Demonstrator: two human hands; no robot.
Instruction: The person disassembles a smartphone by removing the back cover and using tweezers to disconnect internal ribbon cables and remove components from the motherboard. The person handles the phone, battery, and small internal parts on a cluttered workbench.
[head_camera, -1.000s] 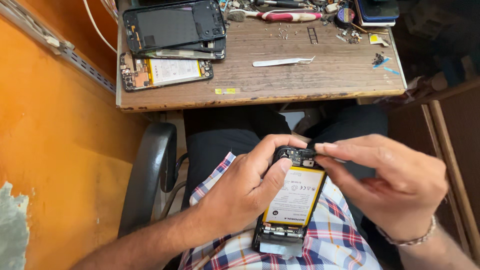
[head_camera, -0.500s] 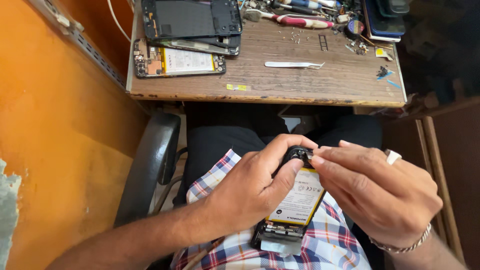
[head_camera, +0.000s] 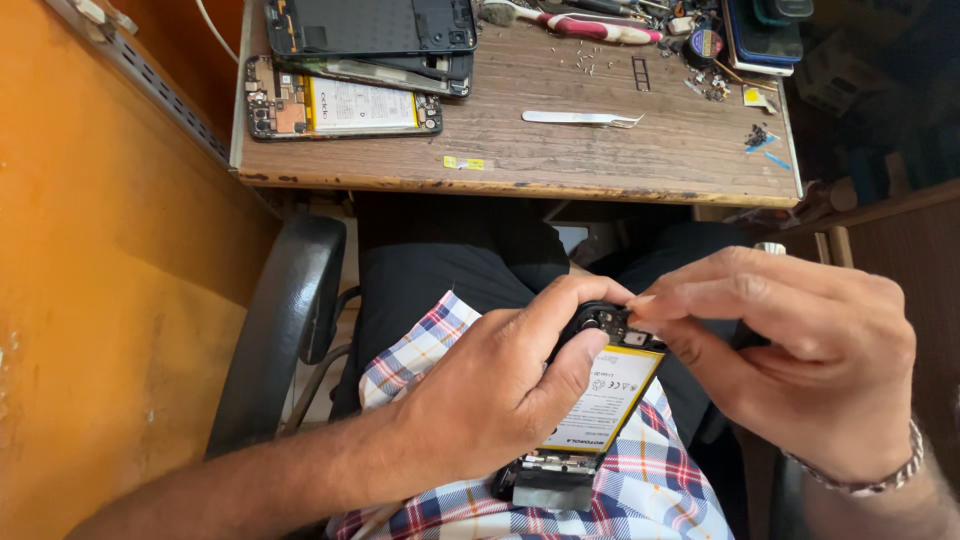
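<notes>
Yellow-edged opened phone is gripped by left hand; right hand pinches its top edge.

The hands cover most of the opened phone, so its left edge and top corner stay hidden. The frame's top edge cuts off the tools on the desk. The screws are too small to tell apart.

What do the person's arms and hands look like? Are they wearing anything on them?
Both hands are bare, with no gloves. The left hand and its forearm have no sleeve, watch or ring showing. The right hand has a silver metal chain bracelet around the wrist, and no sleeve covers the part of that arm in view.
</notes>
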